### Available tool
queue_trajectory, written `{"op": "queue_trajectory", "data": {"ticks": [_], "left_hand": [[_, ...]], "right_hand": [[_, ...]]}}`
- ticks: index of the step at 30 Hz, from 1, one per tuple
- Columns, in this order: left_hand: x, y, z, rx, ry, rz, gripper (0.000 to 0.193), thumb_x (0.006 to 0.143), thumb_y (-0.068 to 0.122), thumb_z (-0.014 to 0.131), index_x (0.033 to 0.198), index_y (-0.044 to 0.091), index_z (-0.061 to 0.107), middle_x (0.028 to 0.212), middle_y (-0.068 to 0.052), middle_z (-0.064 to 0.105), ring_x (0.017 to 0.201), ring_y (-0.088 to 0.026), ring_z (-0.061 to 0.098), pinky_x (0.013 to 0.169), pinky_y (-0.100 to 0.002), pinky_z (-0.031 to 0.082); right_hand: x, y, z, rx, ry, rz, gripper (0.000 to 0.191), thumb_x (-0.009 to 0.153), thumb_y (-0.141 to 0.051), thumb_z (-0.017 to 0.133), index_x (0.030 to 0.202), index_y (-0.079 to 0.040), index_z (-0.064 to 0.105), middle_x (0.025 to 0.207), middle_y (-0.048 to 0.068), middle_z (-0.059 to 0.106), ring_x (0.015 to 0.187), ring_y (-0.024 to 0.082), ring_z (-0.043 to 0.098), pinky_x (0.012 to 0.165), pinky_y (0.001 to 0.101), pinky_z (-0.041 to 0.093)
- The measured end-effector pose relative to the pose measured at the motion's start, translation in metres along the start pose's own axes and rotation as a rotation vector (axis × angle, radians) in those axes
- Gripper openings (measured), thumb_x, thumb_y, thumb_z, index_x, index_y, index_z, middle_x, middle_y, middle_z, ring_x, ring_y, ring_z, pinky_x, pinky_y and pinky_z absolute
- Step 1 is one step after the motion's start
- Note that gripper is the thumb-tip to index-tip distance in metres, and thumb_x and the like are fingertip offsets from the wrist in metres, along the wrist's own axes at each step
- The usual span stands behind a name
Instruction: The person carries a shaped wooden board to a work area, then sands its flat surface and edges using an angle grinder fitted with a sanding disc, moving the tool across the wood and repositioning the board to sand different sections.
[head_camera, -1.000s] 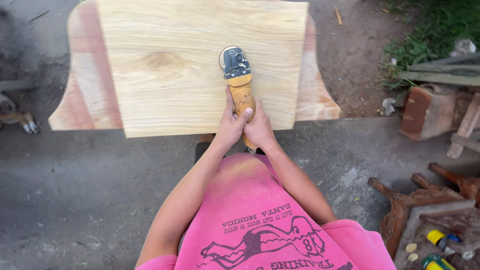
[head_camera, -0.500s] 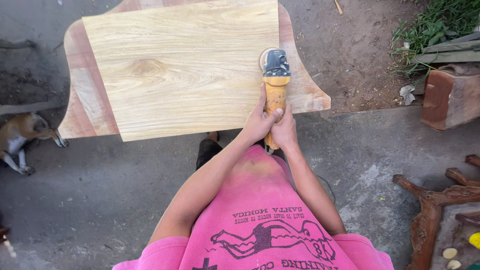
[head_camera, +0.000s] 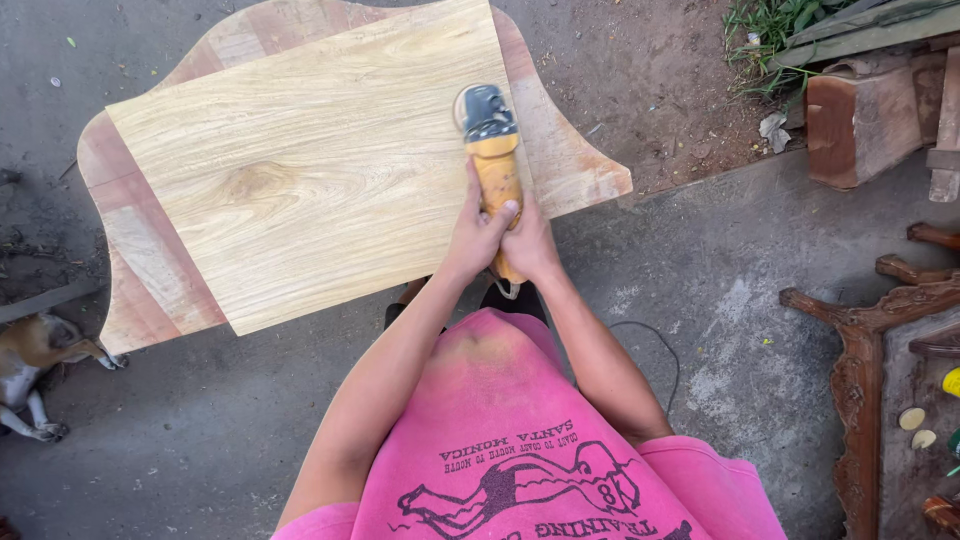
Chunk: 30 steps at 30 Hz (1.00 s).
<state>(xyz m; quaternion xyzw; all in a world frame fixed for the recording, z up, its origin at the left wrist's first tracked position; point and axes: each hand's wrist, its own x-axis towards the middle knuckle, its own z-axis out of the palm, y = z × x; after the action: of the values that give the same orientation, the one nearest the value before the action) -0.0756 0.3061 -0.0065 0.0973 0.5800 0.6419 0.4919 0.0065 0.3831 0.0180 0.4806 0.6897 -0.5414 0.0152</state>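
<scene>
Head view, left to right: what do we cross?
Dog → pale wooden board → left hand → yellow power sander → right hand → carved dark wood piece.

The board (head_camera: 300, 170) is pale, matt, smooth-sanded wood with reddish edges, the sander (head_camera: 492, 140) has a dusty yellow plastic body and grey head, the shirt (head_camera: 520, 450) is pink cloth, and the floor (head_camera: 200, 440) is rough grey concrete.

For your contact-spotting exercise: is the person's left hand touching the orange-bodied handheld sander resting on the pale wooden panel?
Touching. The head view shows the left hand wrapped around the orange-bodied sander, fingers overlapping its body, with no gap.
</scene>
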Motion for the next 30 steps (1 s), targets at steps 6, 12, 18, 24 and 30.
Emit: {"op": "queue_trajectory", "data": {"ticks": [6,12,18,24,30], "left_hand": [[-0.002,-0.003,0.015,0.188,-0.077,-0.003,0.099,0.099,0.013,0.064,0.165,0.009,-0.01,0.149,-0.023,0.053,0.126,-0.025,0.062,0.105,-0.034,0.05],[-0.021,-0.008,0.017,0.062,-0.014,0.031,0.099,0.1,0.012,0.061,0.163,0.01,-0.015,0.152,-0.022,0.048,0.131,-0.024,0.058,0.108,-0.034,0.049],[-0.006,-0.004,0.019,0.351,-0.003,-0.116,0.098,0.1,0.014,0.064,0.166,0.011,-0.009,0.149,-0.023,0.052,0.129,-0.025,0.06,0.109,-0.034,0.047],[-0.048,-0.011,-0.005,0.005,0.086,0.009,0.099,0.1,0.012,0.059,0.162,0.008,-0.017,0.154,-0.023,0.044,0.132,-0.026,0.056,0.109,-0.034,0.048],[-0.03,-0.01,0.011,0.069,-0.003,0.027,0.098,0.1,0.018,0.062,0.164,0.008,-0.013,0.148,-0.023,0.051,0.127,-0.026,0.061,0.105,-0.034,0.051]], "right_hand": [[-0.012,0.012,-0.008,0.085,0.103,0.009,0.065,0.086,-0.028,0.078,0.138,-0.004,0.049,0.116,0.021,0.073,0.109,0.031,0.073,0.087,0.0415,0.057],[-0.014,0.028,-0.008,-0.008,-0.003,0.035,0.069,0.086,-0.028,0.078,0.144,-0.006,0.046,0.115,0.024,0.072,0.108,0.037,0.071,0.088,0.0432,0.056],[-0.006,0.031,-0.011,0.077,0.037,0.009,0.064,0.088,-0.031,0.078,0.139,-0.006,0.049,0.117,0.023,0.074,0.11,0.036,0.075,0.088,0.0434,0.058],[-0.023,0.022,0.016,0.007,-0.106,-0.052,0.072,0.086,-0.029,0.077,0.146,-0.007,0.043,0.117,0.026,0.072,0.112,0.041,0.069,0.089,0.0454,0.056],[-0.022,0.033,0.002,0.005,0.007,-0.014,0.067,0.086,-0.029,0.078,0.142,-0.007,0.047,0.117,0.023,0.073,0.109,0.036,0.072,0.088,0.0442,0.057]]}}
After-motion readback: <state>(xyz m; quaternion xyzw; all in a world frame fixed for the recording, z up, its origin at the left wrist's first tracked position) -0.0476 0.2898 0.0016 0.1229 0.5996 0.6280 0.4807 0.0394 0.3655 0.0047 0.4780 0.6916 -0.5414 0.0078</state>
